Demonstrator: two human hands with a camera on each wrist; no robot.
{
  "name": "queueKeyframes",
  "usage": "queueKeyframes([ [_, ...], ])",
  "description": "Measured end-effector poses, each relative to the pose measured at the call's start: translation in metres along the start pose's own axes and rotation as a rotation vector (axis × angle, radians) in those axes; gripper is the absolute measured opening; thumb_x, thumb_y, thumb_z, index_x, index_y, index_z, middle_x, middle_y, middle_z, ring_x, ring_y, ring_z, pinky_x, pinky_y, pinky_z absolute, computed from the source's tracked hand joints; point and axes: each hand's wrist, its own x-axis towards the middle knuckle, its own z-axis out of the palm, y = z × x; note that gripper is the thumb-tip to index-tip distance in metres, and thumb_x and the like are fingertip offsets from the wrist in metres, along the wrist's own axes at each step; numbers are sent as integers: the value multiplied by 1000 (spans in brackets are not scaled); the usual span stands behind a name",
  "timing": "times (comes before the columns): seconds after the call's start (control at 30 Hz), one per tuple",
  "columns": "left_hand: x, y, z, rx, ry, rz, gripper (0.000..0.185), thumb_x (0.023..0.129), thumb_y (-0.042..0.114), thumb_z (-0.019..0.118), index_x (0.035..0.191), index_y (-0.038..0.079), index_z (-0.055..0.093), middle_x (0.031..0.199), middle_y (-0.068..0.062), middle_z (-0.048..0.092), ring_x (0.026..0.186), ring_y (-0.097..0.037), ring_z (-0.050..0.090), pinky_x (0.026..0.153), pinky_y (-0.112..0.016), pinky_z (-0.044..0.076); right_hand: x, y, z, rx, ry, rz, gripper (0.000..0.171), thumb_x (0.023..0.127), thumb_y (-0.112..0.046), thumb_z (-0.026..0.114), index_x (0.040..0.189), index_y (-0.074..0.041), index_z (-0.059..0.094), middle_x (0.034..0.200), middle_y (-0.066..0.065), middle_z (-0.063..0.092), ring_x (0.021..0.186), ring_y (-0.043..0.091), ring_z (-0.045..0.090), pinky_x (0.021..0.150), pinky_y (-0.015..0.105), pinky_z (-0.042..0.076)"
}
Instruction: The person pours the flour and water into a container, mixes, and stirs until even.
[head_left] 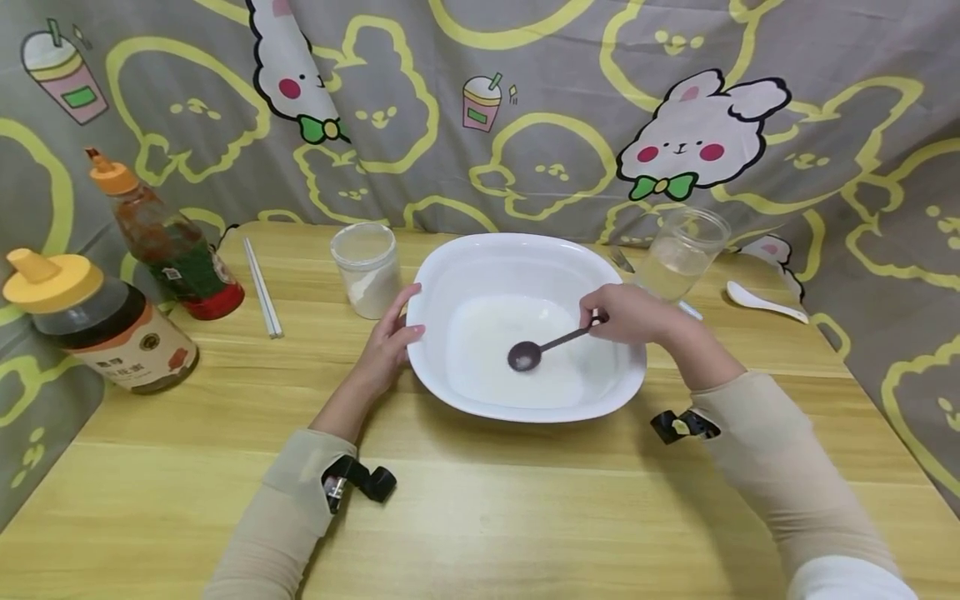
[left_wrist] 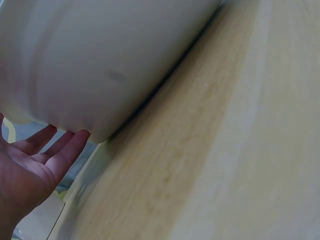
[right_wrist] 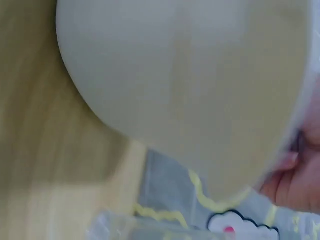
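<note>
A white basin (head_left: 525, 410) stands on the wooden table with milky white liquid (head_left: 487, 342) in its bottom. My left hand (head_left: 386, 346) holds the basin by its left rim; in the left wrist view, its fingers (left_wrist: 70, 150) touch the outer wall. In my right hand (head_left: 626, 315), over the basin's right side, is the handle of a dark brown round-bowled spoon (head_left: 525, 357). The spoon's bowl is at the liquid, with something whitish in it. The basin wall (right_wrist: 175, 75) hides most of the right hand (right_wrist: 295, 180) in the right wrist view.
Left of the basin stand a jar of white powder (head_left: 367, 279), chopsticks (head_left: 262, 287), a red sauce bottle (head_left: 176, 250) and a dark syrup bottle (head_left: 112, 333). To its right are a glass jar of pale liquid (head_left: 682, 258) and a white spoon (head_left: 765, 302). A patterned curtain (head_left: 540, 167) hangs behind.
</note>
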Motion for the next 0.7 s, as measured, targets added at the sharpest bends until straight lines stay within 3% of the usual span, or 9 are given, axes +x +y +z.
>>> queueKeyframes([
  [0.17, 0, 1, 1, -2, -3, -1, 60, 81, 7, 47, 135, 19, 27, 125, -20, 35, 101, -36, 44, 68, -36, 50, 5, -4, 11, 95, -67, -76, 13, 75, 2, 54, 73, -9, 58, 58, -3, 47, 51, 10, 37, 49, 23, 31],
  [0.37, 0, 2, 2, 3, -3, 5, 60, 80, 8, 48, 135, 19, 27, 125, -21, 34, 101, -37, 42, 66, -34, 51, -9, 4, -6, 65, -151, -10, 15, 69, 6, 54, 68, -9, 59, 57, -2, 48, 50, 10, 38, 47, 23, 32],
  [0.57, 1, 1, 2, -3, -3, 4, 60, 79, 8, 48, 135, 18, 27, 125, -19, 34, 100, -33, 44, 65, -32, 51, -9, 11, -25, -144, -4, 113, 14, 67, 5, 52, 67, -7, 58, 62, 1, 51, 57, 17, 43, 49, 27, 37],
  [0.7, 0, 0, 1, -7, 7, 0, 60, 79, 8, 48, 135, 18, 27, 126, -19, 34, 100, -34, 43, 64, -31, 51, 10, 14, -18, -184, 100, 183, 9, 71, 1, 53, 73, -4, 58, 67, 5, 52, 62, 23, 45, 52, 31, 38],
])
